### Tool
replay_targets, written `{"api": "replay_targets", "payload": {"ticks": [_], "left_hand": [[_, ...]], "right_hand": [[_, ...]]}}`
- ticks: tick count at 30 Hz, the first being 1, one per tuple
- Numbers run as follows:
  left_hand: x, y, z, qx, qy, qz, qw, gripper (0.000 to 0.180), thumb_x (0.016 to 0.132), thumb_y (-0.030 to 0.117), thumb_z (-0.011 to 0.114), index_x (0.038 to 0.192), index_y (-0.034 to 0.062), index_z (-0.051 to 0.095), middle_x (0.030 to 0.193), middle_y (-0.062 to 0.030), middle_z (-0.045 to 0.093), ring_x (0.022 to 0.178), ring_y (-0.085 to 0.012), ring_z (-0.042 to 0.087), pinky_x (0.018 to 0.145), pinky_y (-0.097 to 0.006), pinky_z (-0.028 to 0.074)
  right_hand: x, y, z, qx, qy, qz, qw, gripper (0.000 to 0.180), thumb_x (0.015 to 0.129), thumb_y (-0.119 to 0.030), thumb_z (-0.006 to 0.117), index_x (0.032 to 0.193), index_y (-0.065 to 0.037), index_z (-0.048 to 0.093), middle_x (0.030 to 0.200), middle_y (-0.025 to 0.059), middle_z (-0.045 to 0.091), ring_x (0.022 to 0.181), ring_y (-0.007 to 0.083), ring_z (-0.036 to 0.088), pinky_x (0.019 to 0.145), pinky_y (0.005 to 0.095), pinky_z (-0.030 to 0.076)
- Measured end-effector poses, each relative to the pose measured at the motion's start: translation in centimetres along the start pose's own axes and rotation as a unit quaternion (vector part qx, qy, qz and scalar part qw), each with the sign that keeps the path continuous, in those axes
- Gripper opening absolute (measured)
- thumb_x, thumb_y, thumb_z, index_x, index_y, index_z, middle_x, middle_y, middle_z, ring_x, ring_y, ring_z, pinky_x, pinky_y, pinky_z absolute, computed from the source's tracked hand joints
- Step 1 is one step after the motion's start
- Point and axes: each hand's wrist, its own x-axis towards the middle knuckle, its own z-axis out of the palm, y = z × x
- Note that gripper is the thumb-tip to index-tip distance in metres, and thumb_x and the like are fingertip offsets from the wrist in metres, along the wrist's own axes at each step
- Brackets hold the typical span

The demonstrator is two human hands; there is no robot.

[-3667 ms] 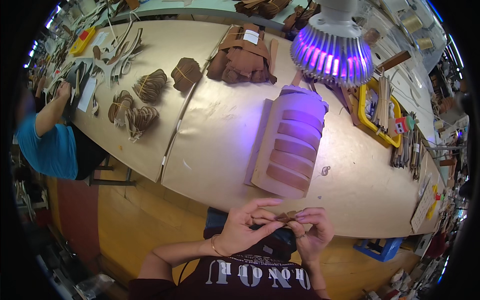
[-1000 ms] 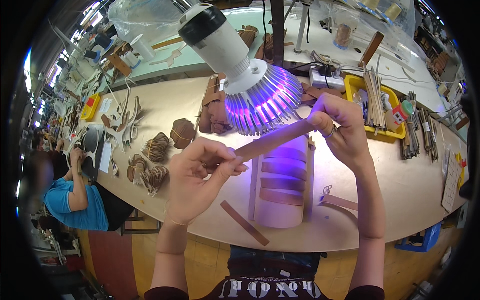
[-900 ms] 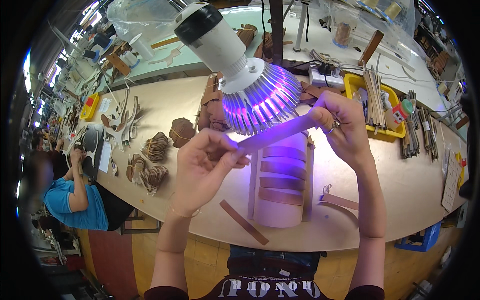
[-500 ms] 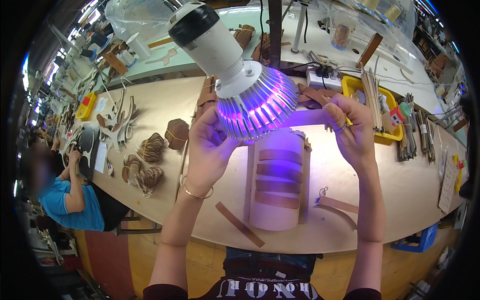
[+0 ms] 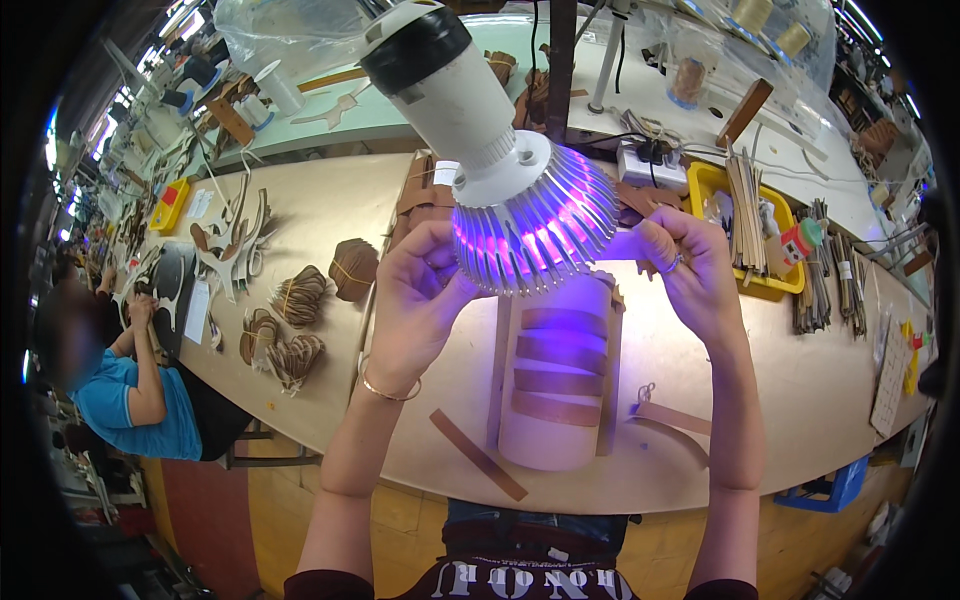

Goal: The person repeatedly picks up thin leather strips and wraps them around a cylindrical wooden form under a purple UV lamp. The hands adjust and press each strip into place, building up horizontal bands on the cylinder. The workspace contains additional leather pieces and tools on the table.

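Observation:
Behind a lit violet lamp (image 5: 535,215) with a finned metal shade, my two hands hold a leather strip (image 5: 622,246) by its ends; the lamp hides its middle. My left hand (image 5: 415,290), a bangle on its wrist, is closed, thumb against fingers, partly covered by the shade. The fingers of my right hand (image 5: 690,265), which wears a ring, pinch the other end. Below the lamp, a pale rounded block (image 5: 552,445) carries several brown strips (image 5: 558,381) laid crosswise. One loose strip (image 5: 478,455) rests left of the block, and another (image 5: 675,417) lies to its right.
Bundles of brown pieces (image 5: 300,295) sit on the table at left. A yellow basket (image 5: 775,287) at right holds sticks and a green-capped bottle (image 5: 800,240). Behind it is a power strip (image 5: 645,165). A co-worker in a blue shirt (image 5: 120,400) sits at far left.
The lamp appears slightly farther right and lower in view. My right hand has come a little left and down, closer to the shade, so less strip shows between them. Both hands keep their hold.

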Motion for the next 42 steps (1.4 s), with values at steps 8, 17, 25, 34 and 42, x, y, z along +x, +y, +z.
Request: {"api": "replay_targets", "payload": {"ticks": [8, 17, 25, 34, 42], "left_hand": [[-0.2, 0.0, -0.6, 0.008, 0.013, 0.019, 1.0, 0.027, 0.087, -0.007, 0.058, 0.113, -0.0058, 0.053, 0.102, -0.0111, 0.066, 0.095, -0.0145, 0.064, 0.083, -0.028, 0.056], [0.1, -0.6, 0.4, 0.027, 0.003, 0.021, 0.999, 0.029, 0.083, -0.007, 0.062, 0.112, -0.0034, 0.056, 0.101, -0.0081, 0.067, 0.092, -0.0099, 0.064, 0.08, -0.023, 0.053], [1.1, -1.7, 2.4, -0.004, 0.03, -0.036, 0.999, 0.032, 0.078, -0.003, 0.071, 0.107, 0.002, 0.06, 0.097, -0.0031, 0.067, 0.087, -0.008, 0.064, 0.077, -0.022, 0.053], [-2.9, 0.7, 5.5, -0.099, -0.03, -0.232, 0.967, 0.025, 0.085, -0.001, 0.064, 0.107, -0.0008, 0.051, 0.089, -0.0133, 0.066, 0.079, -0.0213, 0.068, 0.07, -0.03, 0.059], [-6.2, 0.7, 6.2, -0.167, -0.076, -0.305, 0.935, 0.02, 0.086, -0.004, 0.062, 0.102, -0.0017, 0.05, 0.092, -0.0165, 0.066, 0.083, -0.0217, 0.069, 0.075, -0.029, 0.059]], "right_hand": [[-0.1, 0.3, -0.2, 0.004, -0.028, 0.033, 0.999, 0.026, 0.092, -0.025, 0.063, 0.091, 0.001, 0.065, 0.072, 0.0008, 0.059, 0.068, 0.0074, 0.051, 0.062, 0.0238, 0.042], [-1.1, 0.6, -1.6, 0.014, 0.005, 0.065, 0.998, 0.024, 0.091, -0.022, 0.064, 0.088, 0.002, 0.063, 0.069, -0.0003, 0.056, 0.065, 0.0063, 0.05, 0.06, 0.0221, 0.041], [-3.5, -0.1, -3.2, 0.006, 0.048, 0.078, 0.996, 0.026, 0.091, -0.022, 0.064, 0.079, 0.001, 0.062, 0.066, -0.001, 0.055, 0.062, 0.0054, 0.049, 0.058, 0.0212, 0.039], [-11.2, -2.5, -4.3, 0.052, 0.063, 0.083, 0.993, 0.013, 0.079, -0.007, 0.064, 0.07, 0.001, 0.061, 0.067, 0.0065, 0.059, 0.063, 0.0119, 0.055, 0.059, 0.0246, 0.042], [-17.4, -2.5, -2.0, 0.115, 0.164, 0.057, 0.978, 0.012, 0.075, -0.004, 0.065, 0.067, 0.003, 0.061, 0.065, 0.0091, 0.058, 0.059, 0.0153, 0.054, 0.055, 0.0257, 0.04]]}}
